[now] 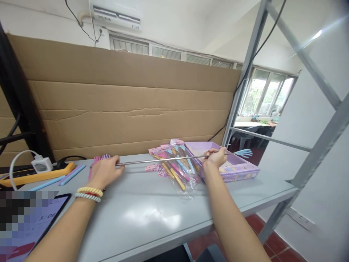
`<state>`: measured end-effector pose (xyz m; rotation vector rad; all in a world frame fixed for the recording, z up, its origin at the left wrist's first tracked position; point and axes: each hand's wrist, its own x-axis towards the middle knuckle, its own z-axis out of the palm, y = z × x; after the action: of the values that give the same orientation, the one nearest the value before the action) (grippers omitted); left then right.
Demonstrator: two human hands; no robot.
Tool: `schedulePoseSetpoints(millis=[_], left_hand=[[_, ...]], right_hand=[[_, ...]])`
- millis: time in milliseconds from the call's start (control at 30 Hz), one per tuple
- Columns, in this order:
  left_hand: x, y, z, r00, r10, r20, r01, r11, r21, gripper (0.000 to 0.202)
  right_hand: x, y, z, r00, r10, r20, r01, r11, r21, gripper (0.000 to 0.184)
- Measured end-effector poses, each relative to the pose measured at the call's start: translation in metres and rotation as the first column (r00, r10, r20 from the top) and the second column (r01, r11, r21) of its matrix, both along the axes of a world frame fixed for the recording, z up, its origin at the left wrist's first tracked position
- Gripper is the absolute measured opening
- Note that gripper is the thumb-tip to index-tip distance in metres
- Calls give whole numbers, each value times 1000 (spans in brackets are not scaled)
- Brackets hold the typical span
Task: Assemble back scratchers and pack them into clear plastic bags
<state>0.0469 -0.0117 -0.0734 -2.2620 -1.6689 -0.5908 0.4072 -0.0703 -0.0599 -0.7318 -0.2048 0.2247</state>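
Note:
A telescopic back scratcher [160,160] is drawn out long and held level above the table, its thin metal rod running between both hands. My left hand [107,171] is closed around the rod's left end. Near the other end, my right hand [215,158] grips it, and the light-blue hand-shaped head [244,153] sticks out to the right. Behind my left hand, pink claw heads [97,159] and a purple claw head [105,156] show in part. Beneath the rod lie several bagged back scratchers [178,171] with yellow, pink and blue handles.
A lilac display box [240,174] stands at the right, beside my right hand. Blue and purple tubes [72,174], a yellow power strip [40,176] with a white charger [42,164], and a tablet [51,214] lie left. Cardboard [136,98] walls the back; a metal post [245,72] rises right.

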Motion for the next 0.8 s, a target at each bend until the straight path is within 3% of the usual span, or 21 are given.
schedulePoseSetpoints(millis=[100, 167, 233, 300, 367, 400, 533, 667, 733, 800], left_hand=[[17, -11, -3, 994, -104, 17, 103, 994, 38, 29], [24, -15, -6, 983, -177, 46, 175, 984, 38, 33], [27, -17, -10, 960, -257, 111, 257, 966, 13, 33], [27, -16, -15, 920, -355, 167, 361, 933, -6, 32], [29, -15, -20, 871, -451, 194, 460, 888, -1, 30], [32, -16, -22, 846, -493, 204, 501, 865, 13, 27], [50, -23, -25, 771, -580, 263, 577, 811, 98, 21], [63, -37, -17, 731, -613, 298, 598, 787, 150, 23], [61, -46, -8, 699, -654, 288, 616, 756, 222, 22], [53, -56, 2, 697, -668, 261, 579, 739, 345, 19]], right_hand=[[-33, 6, -7, 961, 201, 191, -209, 978, 24, 38], [-53, 8, -14, 867, 386, 316, -392, 919, -48, 39], [-69, 7, -22, 679, 597, 428, -564, 797, -217, 37], [-79, 3, -29, 434, 738, 517, -623, 660, -420, 31], [-85, -3, -33, 248, 781, 574, -593, 590, -548, 27], [-87, -6, -34, 194, 784, 590, -577, 578, -578, 26], [-96, -14, -32, 83, 772, 630, -574, 554, -603, 28], [-102, -16, -28, -15, 752, 658, -563, 538, -628, 28], [-103, -19, -25, -16, 745, 667, -564, 544, -621, 28], [-102, -25, -22, 39, 723, 690, -589, 574, -569, 27]])
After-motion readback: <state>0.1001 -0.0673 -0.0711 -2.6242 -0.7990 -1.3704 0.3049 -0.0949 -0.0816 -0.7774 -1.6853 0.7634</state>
